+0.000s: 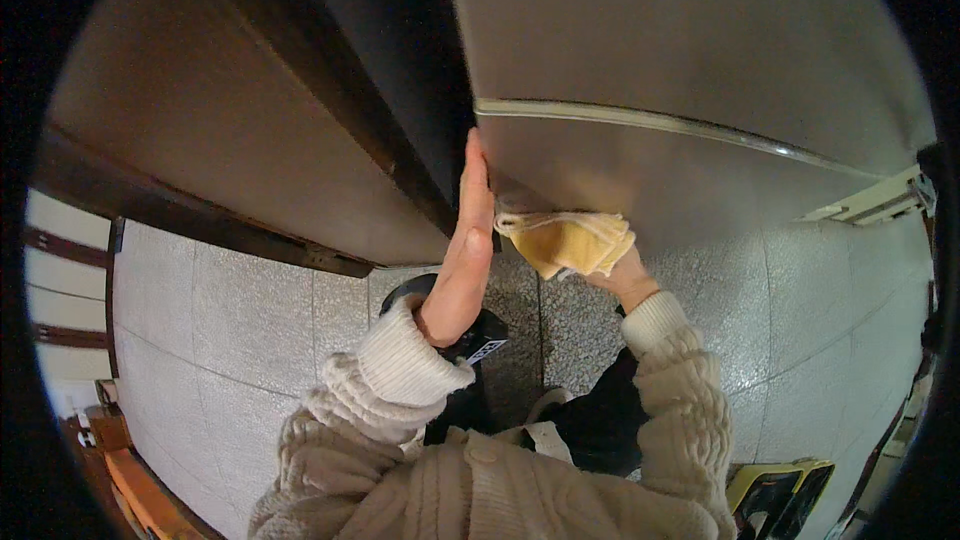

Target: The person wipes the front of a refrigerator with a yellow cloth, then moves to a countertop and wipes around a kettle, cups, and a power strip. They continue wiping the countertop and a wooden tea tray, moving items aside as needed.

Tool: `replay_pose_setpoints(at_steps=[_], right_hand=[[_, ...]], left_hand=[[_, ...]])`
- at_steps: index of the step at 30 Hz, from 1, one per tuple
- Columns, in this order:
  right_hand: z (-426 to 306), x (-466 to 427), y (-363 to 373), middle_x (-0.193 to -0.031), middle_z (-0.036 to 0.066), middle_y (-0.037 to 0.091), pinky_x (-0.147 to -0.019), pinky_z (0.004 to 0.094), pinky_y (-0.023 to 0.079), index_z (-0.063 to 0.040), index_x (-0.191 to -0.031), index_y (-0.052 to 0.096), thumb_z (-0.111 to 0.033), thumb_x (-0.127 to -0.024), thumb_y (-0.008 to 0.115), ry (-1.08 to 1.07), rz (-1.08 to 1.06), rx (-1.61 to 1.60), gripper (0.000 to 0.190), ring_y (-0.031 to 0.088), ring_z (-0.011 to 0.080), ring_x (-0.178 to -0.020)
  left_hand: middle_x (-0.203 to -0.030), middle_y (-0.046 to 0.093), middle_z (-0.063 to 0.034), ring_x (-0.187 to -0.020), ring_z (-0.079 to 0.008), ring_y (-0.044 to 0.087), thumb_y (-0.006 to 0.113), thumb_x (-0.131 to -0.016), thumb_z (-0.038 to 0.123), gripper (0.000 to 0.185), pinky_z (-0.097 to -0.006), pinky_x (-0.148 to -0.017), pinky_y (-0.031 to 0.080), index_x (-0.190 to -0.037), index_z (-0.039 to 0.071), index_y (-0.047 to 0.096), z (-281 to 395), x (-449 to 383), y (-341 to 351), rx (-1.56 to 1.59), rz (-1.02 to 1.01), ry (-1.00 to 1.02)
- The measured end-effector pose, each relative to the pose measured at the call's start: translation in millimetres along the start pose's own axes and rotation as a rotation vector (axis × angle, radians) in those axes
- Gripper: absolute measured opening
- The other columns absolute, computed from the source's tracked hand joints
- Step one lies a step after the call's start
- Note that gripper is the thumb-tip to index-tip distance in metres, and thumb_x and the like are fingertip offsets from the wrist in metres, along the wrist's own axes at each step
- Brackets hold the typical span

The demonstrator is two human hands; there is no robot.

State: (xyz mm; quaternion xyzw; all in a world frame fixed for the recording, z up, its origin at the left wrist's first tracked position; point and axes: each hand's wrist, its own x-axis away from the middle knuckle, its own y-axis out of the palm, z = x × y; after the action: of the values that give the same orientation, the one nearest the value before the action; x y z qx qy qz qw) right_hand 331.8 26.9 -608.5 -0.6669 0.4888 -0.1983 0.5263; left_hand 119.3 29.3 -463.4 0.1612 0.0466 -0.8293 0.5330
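A large grey-brown appliance, apparently a refrigerator, fills the upper right, with a pale trim strip [622, 115] across its smooth panel [675, 37]. Against the panel's left edge my left hand [472, 240] lies upright and extended, seen side-on, with nothing visible in it. Just to its right, my right hand [626, 274] has hold of a folded yellow cloth [566, 240] with a pale hem, which lies against the lower panel. The cloth hides most of the right hand's fingers.
A brown cabinet-like panel [225, 112] stands at the left, beside a dark gap [397, 37]. Below are speckled floor tiles [247, 315] and my legs. A yellow-and-black object [780, 495] is on the floor at lower right, an orange-brown piece [154, 495] at lower left.
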Motion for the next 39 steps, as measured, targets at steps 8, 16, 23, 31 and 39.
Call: replay_pose_setpoints(at_steps=[8,16,23,31,39], right_hand=[[-73.3,-74.5,-72.0,-0.121,0.004,0.053,-0.097,0.0423,0.036,-0.018,-0.119,0.051,-0.032,-0.08,0.055,-0.089,0.189,0.068,0.042,0.049,0.0241,-0.112],[-100.9,-94.6,-5.0,-0.125,0.008,0.049,-0.095,0.0403,0.037,-0.014,-0.121,0.05,-0.027,-0.084,0.045,-0.142,0.091,0.327,0.04,0.048,0.0243,-0.113],[-54.9,-65.0,129.4,-0.126,0.01,0.048,-0.097,0.0358,0.035,-0.008,-0.124,0.046,-0.028,-0.086,0.043,-0.115,-0.331,0.426,0.042,0.046,0.0231,-0.115],[-29.5,-39.7,186.1,-0.124,0.01,0.05,-0.093,0.0393,0.039,-0.009,-0.119,0.05,-0.029,-0.085,0.049,-0.57,-0.171,0.887,0.039,0.051,0.0267,-0.109],[-84.7,-57.5,-50.6,-0.123,0.008,0.051,-0.087,0.0391,0.043,-0.008,-0.12,0.048,-0.028,-0.083,0.053,-0.201,0.038,-0.589,0.043,0.051,0.0243,-0.109]], left_hand=[[-0.137,0.031,-0.0132,-0.127,-0.0229,0.03,0.025,-0.091,0.052,0.068,-0.0325,-0.105,0.019,-0.134,0.0,0.029,11.1,6.1,-35.9,-0.077,0.221,0.15],[-0.129,0.041,-0.0098,-0.123,-0.0196,0.033,0.032,-0.094,0.036,0.046,-0.0324,-0.103,0.022,-0.125,0.002,0.041,8.3,25.8,-33.7,-0.09,0.428,0.053],[-0.126,0.044,-0.0098,-0.123,-0.0204,0.035,0.032,-0.095,0.035,0.043,-0.0369,-0.104,0.021,-0.12,0.002,0.045,8.9,35.2,-40.7,-0.059,0.459,0.006],[-0.131,0.041,-0.0109,-0.125,-0.0224,0.033,0.035,-0.094,0.038,0.047,-0.0373,-0.103,0.022,-0.126,0.004,0.039,30.0,29.3,-35.3,-0.046,0.378,-0.149],[-0.131,0.038,-0.0089,-0.123,-0.0215,0.034,0.038,-0.092,0.046,0.055,-0.0384,-0.103,0.024,-0.13,0.007,0.035,122.5,-10.0,-20.6,0.0,0.373,-0.241]])
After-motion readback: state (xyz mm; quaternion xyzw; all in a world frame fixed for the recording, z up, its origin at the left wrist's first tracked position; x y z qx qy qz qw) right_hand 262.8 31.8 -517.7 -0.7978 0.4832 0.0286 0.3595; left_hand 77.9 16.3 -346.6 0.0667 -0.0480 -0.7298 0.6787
